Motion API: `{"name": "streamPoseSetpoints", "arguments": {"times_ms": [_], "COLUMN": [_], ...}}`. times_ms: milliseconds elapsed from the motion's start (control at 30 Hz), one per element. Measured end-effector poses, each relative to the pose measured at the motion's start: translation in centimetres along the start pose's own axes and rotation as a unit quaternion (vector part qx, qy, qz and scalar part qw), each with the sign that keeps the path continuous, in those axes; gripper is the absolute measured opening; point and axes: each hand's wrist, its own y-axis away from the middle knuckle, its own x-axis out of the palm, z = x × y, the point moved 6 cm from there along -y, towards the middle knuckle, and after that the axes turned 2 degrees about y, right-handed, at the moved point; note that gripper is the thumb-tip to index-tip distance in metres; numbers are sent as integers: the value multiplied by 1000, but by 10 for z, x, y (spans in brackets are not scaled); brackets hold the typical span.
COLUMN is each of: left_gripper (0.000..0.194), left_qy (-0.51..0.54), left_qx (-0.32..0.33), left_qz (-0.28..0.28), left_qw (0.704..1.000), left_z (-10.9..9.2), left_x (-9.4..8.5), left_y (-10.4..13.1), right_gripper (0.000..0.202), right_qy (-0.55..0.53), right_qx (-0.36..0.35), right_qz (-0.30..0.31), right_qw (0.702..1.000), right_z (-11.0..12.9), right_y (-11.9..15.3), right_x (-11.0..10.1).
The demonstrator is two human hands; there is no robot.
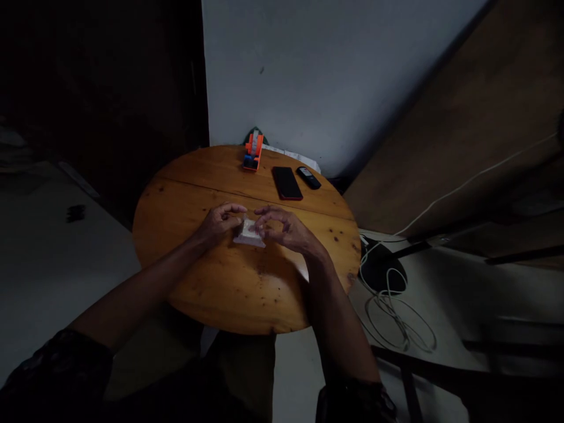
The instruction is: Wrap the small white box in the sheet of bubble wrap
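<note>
A small white packet [249, 230] with a crumpled, flared near edge rests on the round wooden table [211, 288], between my two hands. My left hand [221, 222] is at its left side, thumb and index finger apart, the thumb tip close to the packet's upper left corner. From the right, my right hand [285, 228] reaches over it. The thumb and a fingertip of that hand close on the packet's right side, while another finger stretches above it. What the packet is made of is too dim to tell.
An orange tape dispenser [254, 151] stands at the table's far edge by the wall. Right of it lie a dark phone-like slab [287, 183] with a red edge and a small black keypad phone [309, 177]. Coiled pale cable [390, 305] lies on the floor at right.
</note>
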Motion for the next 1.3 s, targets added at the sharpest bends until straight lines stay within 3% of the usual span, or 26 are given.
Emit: {"name": "streamPoseSetpoints", "arguments": {"times_ms": [167, 333, 567, 700, 867, 1000, 1300], "left_gripper": [45, 50, 65, 61, 74, 78, 85], "left_qy": [2, 16, 16, 31, 43, 30, 49], "left_qx": [-12, -17, -22, 0, -33, -38, -24], "left_qz": [10, 43, 99, 107, 107, 104, 147], "left_qw": [1000, 999, 995, 994, 993, 993, 988], "left_z": [3, 3, 5, 4, 7, 7, 6], "left_x": [2, 6, 16, 17, 16, 17, 26], "left_y": [-1, -1, 2, 1, 2, 4, 7], "right_gripper": [23, 17, 10, 22, 28, 32, 31], "right_qy": [38, 46, 14, -13, -71, -117, -187], "right_qx": [-21, -5, -50, -14, 25, 40, 124], "right_qz": [43, 28, 27, -30, -119, -156, -296], "right_qw": [998, 999, 998, 999, 990, 980, 928], "right_z": [0, 1, 1, -6, -13, -17, -38], "right_y": [-1, -1, -6, -9, -9, -9, -2], "right_x": [9, 6, 18, 21, 12, 9, -11]}}
